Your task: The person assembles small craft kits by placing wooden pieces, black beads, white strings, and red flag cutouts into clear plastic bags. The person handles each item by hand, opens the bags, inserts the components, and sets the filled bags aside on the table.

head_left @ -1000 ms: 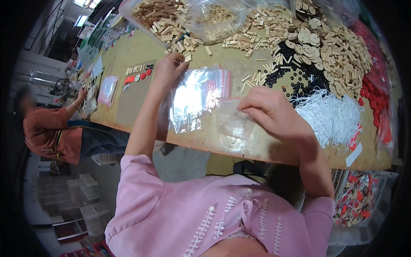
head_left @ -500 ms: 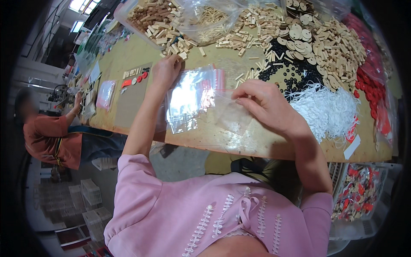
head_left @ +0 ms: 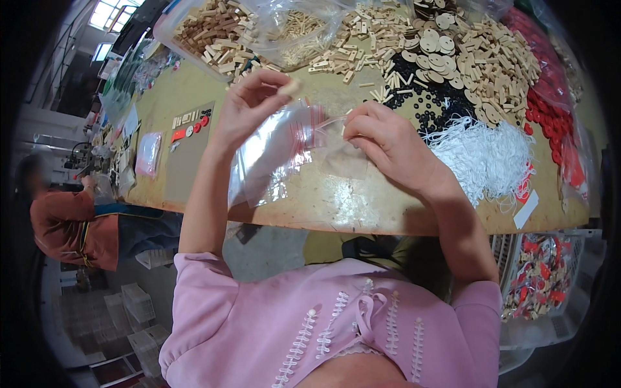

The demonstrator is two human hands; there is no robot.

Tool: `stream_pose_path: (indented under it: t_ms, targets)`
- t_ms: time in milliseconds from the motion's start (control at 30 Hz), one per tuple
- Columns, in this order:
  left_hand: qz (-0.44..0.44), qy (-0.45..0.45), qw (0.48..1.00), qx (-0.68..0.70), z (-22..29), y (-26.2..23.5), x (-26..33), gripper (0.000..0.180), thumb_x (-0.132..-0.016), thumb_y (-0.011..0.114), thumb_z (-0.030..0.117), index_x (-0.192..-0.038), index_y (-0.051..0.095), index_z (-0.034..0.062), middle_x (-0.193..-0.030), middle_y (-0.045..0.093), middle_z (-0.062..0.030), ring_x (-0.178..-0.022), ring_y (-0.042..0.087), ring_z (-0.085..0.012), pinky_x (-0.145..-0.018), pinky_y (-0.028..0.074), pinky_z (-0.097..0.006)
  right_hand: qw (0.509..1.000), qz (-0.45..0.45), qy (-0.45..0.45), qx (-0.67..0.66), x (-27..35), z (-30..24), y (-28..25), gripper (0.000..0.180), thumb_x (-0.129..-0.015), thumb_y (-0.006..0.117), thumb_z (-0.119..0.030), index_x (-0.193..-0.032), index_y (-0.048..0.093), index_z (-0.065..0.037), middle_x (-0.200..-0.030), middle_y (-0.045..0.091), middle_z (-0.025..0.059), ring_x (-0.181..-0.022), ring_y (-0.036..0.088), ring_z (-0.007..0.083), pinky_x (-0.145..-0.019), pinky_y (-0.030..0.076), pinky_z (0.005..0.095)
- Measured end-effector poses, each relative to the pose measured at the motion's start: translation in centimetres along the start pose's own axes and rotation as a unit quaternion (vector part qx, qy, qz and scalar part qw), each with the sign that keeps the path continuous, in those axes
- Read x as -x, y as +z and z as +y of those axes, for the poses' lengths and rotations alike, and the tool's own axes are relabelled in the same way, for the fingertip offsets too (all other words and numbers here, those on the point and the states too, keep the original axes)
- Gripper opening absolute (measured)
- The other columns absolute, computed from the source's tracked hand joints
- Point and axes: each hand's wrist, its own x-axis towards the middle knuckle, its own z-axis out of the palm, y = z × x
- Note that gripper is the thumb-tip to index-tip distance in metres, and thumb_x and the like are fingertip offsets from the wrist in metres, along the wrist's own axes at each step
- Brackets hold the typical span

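Note:
Between the thumb and fingers of my left hand (head_left: 249, 110) is a small pale wooden block (head_left: 290, 86), raised over the table just beyond a stack of clear zip bags (head_left: 268, 152). To the right, my right hand (head_left: 394, 147) pinches the mouth of a single clear zip bag (head_left: 346, 158), which hangs down at the right side of the stack. A pale bit shows by the right fingertips; whether it is a wooden piece I cannot tell. The bag's mouth is partly hidden by those fingers.
Along the far side lie wooden blocks (head_left: 217, 35), wooden discs (head_left: 436, 42) and black beads (head_left: 430, 110). White strings (head_left: 482, 158) and red pieces (head_left: 546, 126) are at right. A sample board (head_left: 191, 152) lies left. One co-worker (head_left: 71, 213) stands far left; a crate (head_left: 537, 278) is below right.
My left hand has lifted a wooden block from the near edge of the block pile. My right hand still holds the zip bag, its fingers now closer together at the mouth.

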Motion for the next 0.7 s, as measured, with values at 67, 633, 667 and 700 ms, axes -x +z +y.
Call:
stream_pose_path:
  t_ms: [67, 633, 667, 700]
  targets:
    - [-0.082, 0.099, 0.983, -0.132, 4.1, 2.6, 1.1, 0.02, -0.089, 0.073, 0.002, -0.109, 0.071, 0.0027, -0.108, 0.069, -0.0065, -0.096, 0.068, -0.016, -0.082, 0.055, -0.03, 1.0, 0.006, -0.008, -0.025, 0.0, -0.4, 0.0, 0.008, -0.092, 0.065, -0.003, -0.099, 0.066, -0.001, -0.106, 0.064, 0.0134, -0.096, 0.066, 0.0304, -0.083, 0.054, 0.0374]
    - [0.069, -0.096, 0.9, -0.419, -8.2, -2.4, -6.6, 0.034, -0.095, 0.075, 0.032, -0.116, 0.07, 0.0053, -0.089, 0.074, -0.0054, -0.08, 0.068, -0.0155, -0.072, 0.054, -0.031, 0.998, 0.012, -0.024, -0.056, -0.3, -0.3, -0.5, 0.007, -0.092, 0.065, -0.001, -0.098, 0.066, 0.0, -0.101, 0.066, 0.0132, -0.093, 0.068, 0.0277, -0.079, 0.055, 0.0351]
    - [0.077, -0.088, 0.889, -0.443, -8.7, -1.6, -6.7, 0.037, -0.093, 0.076, 0.036, -0.114, 0.07, 0.0055, -0.089, 0.074, -0.0065, -0.08, 0.068, -0.0175, -0.072, 0.054, -0.032, 0.998, 0.017, -0.026, -0.055, -0.3, -0.3, -0.4, 0.007, -0.091, 0.066, -0.002, -0.098, 0.067, 0.0, -0.099, 0.065, 0.0131, -0.092, 0.067, 0.0291, -0.079, 0.055, 0.0361]
    - [0.086, -0.08, 0.877, -0.467, -8.9, -1.1, -6.6, 0.041, -0.092, 0.077, 0.04, -0.113, 0.071, 0.0056, -0.089, 0.074, -0.0076, -0.079, 0.069, -0.0196, -0.072, 0.054, -0.034, 0.998, 0.021, -0.029, -0.054, -0.3, -0.4, -0.4, 0.008, -0.091, 0.066, -0.003, -0.098, 0.067, -0.001, -0.097, 0.064, 0.013, -0.091, 0.066, 0.0304, -0.079, 0.055, 0.0372]
